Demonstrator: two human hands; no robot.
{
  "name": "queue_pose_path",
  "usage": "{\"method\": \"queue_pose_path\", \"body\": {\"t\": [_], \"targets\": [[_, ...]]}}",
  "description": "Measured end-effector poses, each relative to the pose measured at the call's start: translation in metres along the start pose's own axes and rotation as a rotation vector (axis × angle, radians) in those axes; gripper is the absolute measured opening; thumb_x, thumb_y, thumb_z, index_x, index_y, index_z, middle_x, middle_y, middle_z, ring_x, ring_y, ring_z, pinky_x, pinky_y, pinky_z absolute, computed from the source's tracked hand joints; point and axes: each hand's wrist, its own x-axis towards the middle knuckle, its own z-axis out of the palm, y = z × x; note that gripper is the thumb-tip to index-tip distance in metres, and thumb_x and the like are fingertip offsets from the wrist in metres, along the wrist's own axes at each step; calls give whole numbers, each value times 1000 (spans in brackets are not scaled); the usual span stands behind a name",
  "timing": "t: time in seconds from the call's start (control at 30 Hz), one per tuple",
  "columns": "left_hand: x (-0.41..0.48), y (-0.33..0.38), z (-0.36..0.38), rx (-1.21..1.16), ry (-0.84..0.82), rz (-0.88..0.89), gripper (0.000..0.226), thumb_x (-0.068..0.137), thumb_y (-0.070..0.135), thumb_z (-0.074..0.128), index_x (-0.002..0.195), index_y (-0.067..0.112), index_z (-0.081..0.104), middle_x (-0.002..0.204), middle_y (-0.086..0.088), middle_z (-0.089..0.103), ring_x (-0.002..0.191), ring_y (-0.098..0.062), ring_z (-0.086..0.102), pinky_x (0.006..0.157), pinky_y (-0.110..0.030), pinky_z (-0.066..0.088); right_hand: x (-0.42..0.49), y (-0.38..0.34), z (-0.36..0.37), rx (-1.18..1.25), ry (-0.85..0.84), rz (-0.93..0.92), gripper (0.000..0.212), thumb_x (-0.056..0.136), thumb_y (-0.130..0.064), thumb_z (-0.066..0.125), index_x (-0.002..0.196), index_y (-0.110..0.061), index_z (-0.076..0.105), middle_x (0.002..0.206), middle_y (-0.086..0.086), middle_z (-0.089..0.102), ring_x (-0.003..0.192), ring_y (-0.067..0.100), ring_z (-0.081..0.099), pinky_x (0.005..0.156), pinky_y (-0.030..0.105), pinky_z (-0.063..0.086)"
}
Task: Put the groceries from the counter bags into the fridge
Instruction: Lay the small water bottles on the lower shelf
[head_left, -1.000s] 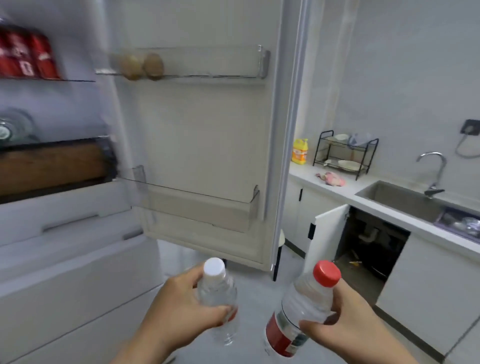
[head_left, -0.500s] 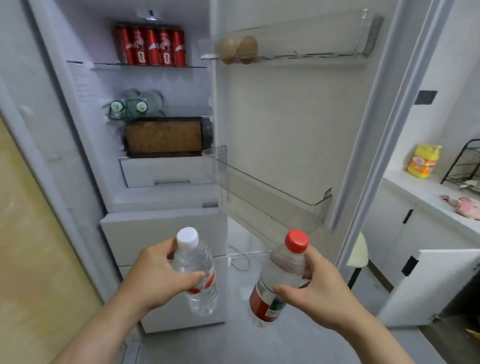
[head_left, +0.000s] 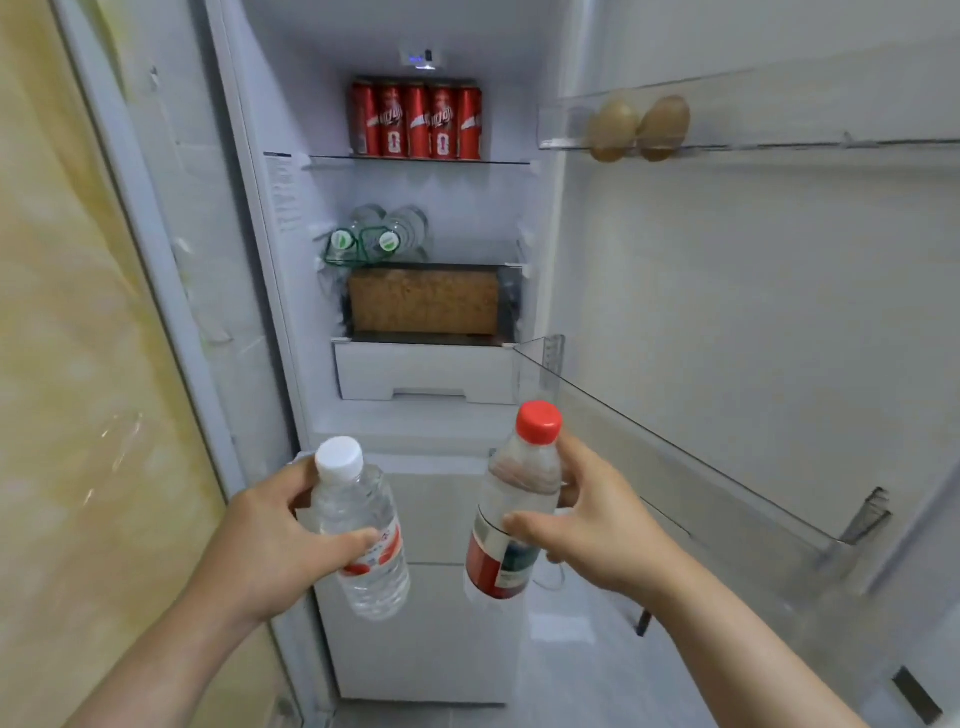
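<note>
Because both seem meant for the open fridge (head_left: 426, 371), the left hand (head_left: 270, 540) is gripping a white-capped bottle (head_left: 363, 530) and the right hand (head_left: 597, 530) is gripping a red-capped bottle (head_left: 511, 519), holding them cap-up and apart in front of its shelves.

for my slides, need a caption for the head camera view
Left hand holds a white-capped bottle, right hand a red-capped bottle, before the open fridge.

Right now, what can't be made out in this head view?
Head view only:
red-capped bottle label: partly behind right hand thumb.
white-capped bottle label: partly behind left hand thumb, print too small.
white drawer contents: opaque front hides them.
upper door shelf: cut off by the right edge.
red cans print: too small.
</note>
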Motion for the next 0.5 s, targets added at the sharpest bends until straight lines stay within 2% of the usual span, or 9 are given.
{"method": "queue_pose_path", "body": {"t": [0.07, 0.2, 0.3, 0.4, 0.5], "targets": [[25, -5, -7, -27, 12, 26, 59, 53, 20, 92, 104, 35, 67, 94, 15, 72, 92, -2, 65, 84, -32, 52, 30, -9, 9, -1, 21, -14, 52, 70, -25, 79, 111, -46, 54, 98, -16, 69, 86, 9, 69, 65, 22, 50], [80, -15, -20, -94, 35, 88, 57, 54, 18, 92, 101, 36, 66, 94, 18, 69, 91, -1, 64, 82, -30, 50, 89, -24, 28, -15, 95, -50, 56, 60, -35, 77, 110, -47, 54, 98, -12, 68, 88, 15, 69, 73, 38, 57], [123, -24, -29, -147, 37, 127, 58, 55, 17, 92, 103, 34, 64, 95, 22, 67, 91, 1, 62, 81, -27, 47, 125, -31, 40, -42, 150, -70, 57, 61, -35, 78, 110, -48, 53, 104, -11, 68, 96, 14, 69, 83, 48, 59], [160, -30, -34, -187, 44, 160, 55, 55, 17, 92, 95, 42, 62, 89, 30, 68, 89, 2, 63, 78, -23, 46, 152, -40, 44, -91, 204, -101, 58, 67, -25, 80, 114, -46, 53, 106, -14, 68, 98, 9, 68, 85, 45, 58], [195, -29, -39, -191, 38, 198, 54, 56, 17, 91, 89, 46, 61, 89, 44, 61, 87, 7, 63, 78, -23, 47, 182, -53, 46, -145, 233, -157, 62, 71, -17, 81, 118, -43, 51, 108, -17, 66, 103, 5, 65, 88, 37, 57]]}}
